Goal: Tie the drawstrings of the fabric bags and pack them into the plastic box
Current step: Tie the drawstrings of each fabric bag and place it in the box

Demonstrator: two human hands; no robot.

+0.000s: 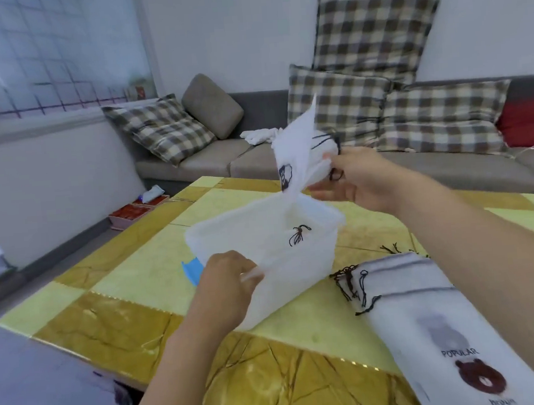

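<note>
Right hand (358, 179) holding upright bag (298, 148)

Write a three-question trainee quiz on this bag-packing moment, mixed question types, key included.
1. True or false: the right hand holds a white fabric bag above the plastic box.
2. What does the left hand grip? A) the box's near rim B) a plaid cushion C) the blue lid
3. Fill in: the stack of bags waiting on the table shows a brown ____ print.

Key: 1 true; 2 A; 3 bear
</note>
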